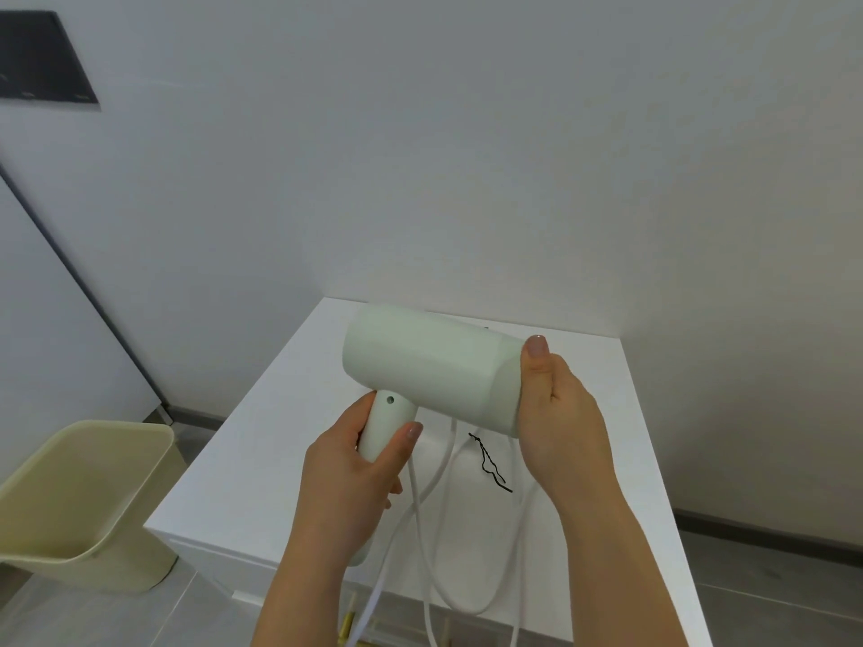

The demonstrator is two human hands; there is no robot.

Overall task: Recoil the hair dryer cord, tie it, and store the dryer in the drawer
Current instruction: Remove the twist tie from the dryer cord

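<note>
A pale green hair dryer (429, 366) is held in the air above a white cabinet top (261, 459). My left hand (355, 464) grips its handle from below. My right hand (555, 413) grips the right end of the barrel, thumb on top. The white cord (439, 520) hangs loose from the handle in long loops over the cabinet's front edge. A thin black tie (489, 464) lies on the cabinet top under the dryer, between my hands. The drawer front (224, 567) shows below the top's front edge.
A beige plastic bin (84, 502) stands on the grey floor to the left of the cabinet. Plain walls close in behind and to the right. A gold handle (348, 623) shows at the bottom, under my left arm.
</note>
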